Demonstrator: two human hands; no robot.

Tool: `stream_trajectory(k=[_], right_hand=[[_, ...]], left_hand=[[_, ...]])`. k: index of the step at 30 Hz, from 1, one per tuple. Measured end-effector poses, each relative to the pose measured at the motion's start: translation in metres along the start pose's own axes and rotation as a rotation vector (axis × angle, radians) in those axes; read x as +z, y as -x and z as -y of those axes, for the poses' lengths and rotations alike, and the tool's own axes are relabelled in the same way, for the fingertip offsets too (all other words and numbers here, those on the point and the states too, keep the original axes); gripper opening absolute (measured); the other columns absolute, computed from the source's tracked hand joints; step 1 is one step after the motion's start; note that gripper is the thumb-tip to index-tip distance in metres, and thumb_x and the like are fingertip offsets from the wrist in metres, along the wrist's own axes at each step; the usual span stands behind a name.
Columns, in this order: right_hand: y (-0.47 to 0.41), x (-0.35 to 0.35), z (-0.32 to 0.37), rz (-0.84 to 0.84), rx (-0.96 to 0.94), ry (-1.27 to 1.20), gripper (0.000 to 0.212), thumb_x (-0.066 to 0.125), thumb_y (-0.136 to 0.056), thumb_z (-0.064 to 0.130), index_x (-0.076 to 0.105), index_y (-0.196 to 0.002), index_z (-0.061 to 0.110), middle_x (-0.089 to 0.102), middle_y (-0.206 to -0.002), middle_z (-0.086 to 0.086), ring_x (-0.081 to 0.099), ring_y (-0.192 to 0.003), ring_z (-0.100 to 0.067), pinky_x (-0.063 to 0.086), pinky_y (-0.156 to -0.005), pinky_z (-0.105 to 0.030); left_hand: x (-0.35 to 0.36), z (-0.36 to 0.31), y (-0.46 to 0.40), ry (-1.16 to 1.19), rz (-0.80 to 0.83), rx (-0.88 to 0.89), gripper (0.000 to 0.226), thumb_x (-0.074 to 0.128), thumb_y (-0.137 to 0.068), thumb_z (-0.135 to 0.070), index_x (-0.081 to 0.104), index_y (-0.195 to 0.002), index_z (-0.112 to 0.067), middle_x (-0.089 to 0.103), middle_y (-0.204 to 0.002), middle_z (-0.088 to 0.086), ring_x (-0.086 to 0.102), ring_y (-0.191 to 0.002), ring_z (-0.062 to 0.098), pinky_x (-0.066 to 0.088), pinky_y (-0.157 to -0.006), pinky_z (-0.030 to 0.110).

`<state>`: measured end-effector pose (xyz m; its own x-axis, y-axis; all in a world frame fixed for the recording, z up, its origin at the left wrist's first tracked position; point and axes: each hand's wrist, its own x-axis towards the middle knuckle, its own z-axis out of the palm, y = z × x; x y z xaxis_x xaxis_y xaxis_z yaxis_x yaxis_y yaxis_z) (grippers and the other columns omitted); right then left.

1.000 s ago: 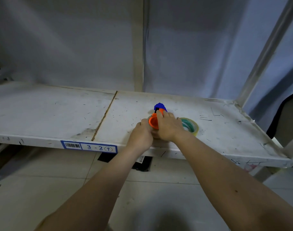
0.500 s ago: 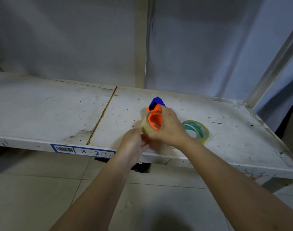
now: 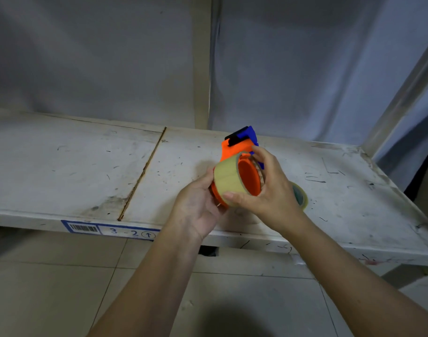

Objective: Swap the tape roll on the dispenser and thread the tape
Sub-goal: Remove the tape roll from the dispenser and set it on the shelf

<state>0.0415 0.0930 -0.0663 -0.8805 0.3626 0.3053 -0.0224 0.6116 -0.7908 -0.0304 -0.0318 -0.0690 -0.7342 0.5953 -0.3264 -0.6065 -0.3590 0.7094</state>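
Observation:
An orange tape dispenser (image 3: pixel 234 148) with a blue and black head is held above the shelf, tilted toward me. A tan tape roll (image 3: pixel 226 180) sits around its orange hub. My left hand (image 3: pixel 195 210) grips the dispenser from below and behind. My right hand (image 3: pixel 266 188) wraps the roll, thumb under its front edge and fingers over the top. A second tape roll (image 3: pixel 300 194) with a green core lies flat on the shelf, mostly hidden behind my right hand.
The scuffed white shelf (image 3: pixel 86 171) has a seam left of the hands and a blue label reading 3-2 (image 3: pixel 110 230) on its front edge. A metal post (image 3: pixel 400 93) rises at the right. Grey curtain hangs behind; tiled floor lies below.
Both hands lifted the dispenser off the shelf and tipped it toward me. The tan roll now shows its full side, and my right hand has shifted onto it.

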Motion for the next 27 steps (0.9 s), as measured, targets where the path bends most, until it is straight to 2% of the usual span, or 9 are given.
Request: stream_trajectory(k=[4, 7, 11, 15, 18, 20, 22, 24, 27], right_hand=[[0.001, -0.003, -0.004, 0.039, -0.048, 0.02, 0.104, 0.075, -0.053, 0.058, 0.024, -0.141, 0.034, 0.034, -0.13, 0.018, 0.042, -0.123, -0.006, 0.046, -0.099, -0.034], [-0.001, -0.008, -0.001, 0.067, -0.126, 0.12, 0.103, 0.074, -0.054, 0.057, 0.027, -0.141, 0.029, 0.034, -0.13, 0.016, 0.043, -0.121, -0.007, 0.046, -0.094, -0.034], [0.003, -0.01, 0.001, 0.121, -0.348, 0.346, 0.099, 0.078, -0.06, 0.05, 0.032, -0.142, 0.018, 0.039, -0.14, 0.002, 0.044, -0.123, -0.011, 0.044, -0.089, -0.028], [0.004, -0.014, 0.001, 0.138, -0.418, 0.435, 0.099, 0.073, -0.061, 0.056, 0.032, -0.142, 0.016, 0.037, -0.142, -0.001, 0.043, -0.125, -0.014, 0.045, -0.094, -0.028], [0.005, -0.011, 0.005, 0.066, -0.217, 0.286, 0.094, 0.068, -0.056, 0.062, 0.038, -0.136, 0.023, 0.038, -0.128, 0.009, 0.045, -0.113, -0.006, 0.044, -0.085, -0.018], [0.001, -0.014, 0.004, -0.076, 0.02, 0.064, 0.084, 0.063, -0.055, 0.066, 0.044, -0.128, 0.029, 0.044, -0.123, 0.009, 0.051, -0.108, -0.011, 0.05, -0.086, -0.028], [-0.004, -0.022, 0.002, -0.149, 0.164, -0.059, 0.08, 0.06, -0.057, 0.07, 0.047, -0.126, 0.032, 0.048, -0.123, 0.007, 0.055, -0.107, -0.014, 0.052, -0.087, -0.038], [-0.006, -0.028, 0.003, -0.128, 0.197, -0.071, 0.079, 0.063, -0.061, 0.068, 0.045, -0.13, 0.035, 0.046, -0.126, 0.008, 0.054, -0.11, -0.014, 0.051, -0.089, -0.036], [-0.01, -0.031, 0.001, -0.159, 0.214, -0.055, 0.074, 0.072, -0.069, 0.054, 0.043, -0.135, 0.035, 0.042, -0.127, 0.006, 0.051, -0.111, -0.014, 0.046, -0.095, -0.034]], left_hand=[[0.006, 0.002, -0.001, -0.252, -0.138, 0.17, 0.035, 0.039, -0.098, -0.029, 0.065, -0.104, -0.006, 0.073, -0.096, 0.015, 0.071, -0.082, 0.023, 0.057, -0.073, 0.035], [0.008, -0.002, -0.001, -0.302, -0.208, 0.149, 0.027, 0.042, -0.097, -0.027, 0.064, -0.094, -0.01, 0.072, -0.087, 0.011, 0.069, -0.075, 0.02, 0.057, -0.069, 0.034], [0.004, -0.007, -0.001, -0.285, -0.26, 0.049, 0.026, 0.045, -0.096, -0.026, 0.063, -0.097, -0.007, 0.068, -0.087, 0.01, 0.065, -0.078, 0.022, 0.054, -0.069, 0.035], [0.008, -0.006, 0.0, -0.31, -0.284, 0.089, 0.027, 0.043, -0.097, -0.025, 0.063, -0.097, -0.006, 0.068, -0.092, 0.014, 0.065, -0.086, 0.027, 0.055, -0.08, 0.044], [0.008, -0.004, 0.001, -0.275, -0.35, 0.2, 0.028, 0.041, -0.098, -0.025, 0.06, -0.082, -0.01, 0.066, -0.089, 0.015, 0.064, -0.089, 0.03, 0.052, -0.091, 0.05], [0.001, -0.009, 0.001, -0.224, -0.43, 0.273, 0.026, 0.04, -0.098, -0.026, 0.055, -0.079, -0.017, 0.065, -0.088, 0.009, 0.064, -0.093, 0.028, 0.049, -0.095, 0.05], [-0.007, -0.015, -0.001, -0.21, -0.462, 0.32, 0.022, 0.038, -0.098, -0.03, 0.056, -0.087, -0.021, 0.065, -0.097, 0.008, 0.063, -0.1, 0.026, 0.048, -0.097, 0.051], [-0.013, -0.016, -0.003, -0.18, -0.436, 0.326, 0.024, 0.036, -0.099, -0.03, 0.055, -0.105, -0.016, 0.064, -0.105, 0.008, 0.063, -0.101, 0.025, 0.049, -0.096, 0.051], [-0.017, -0.01, -0.011, -0.001, -0.361, 0.169, 0.039, 0.032, -0.1, -0.028, 0.043, -0.132, -0.009, 0.061, -0.112, 0.014, 0.062, -0.099, 0.027, 0.049, -0.093, 0.051]])
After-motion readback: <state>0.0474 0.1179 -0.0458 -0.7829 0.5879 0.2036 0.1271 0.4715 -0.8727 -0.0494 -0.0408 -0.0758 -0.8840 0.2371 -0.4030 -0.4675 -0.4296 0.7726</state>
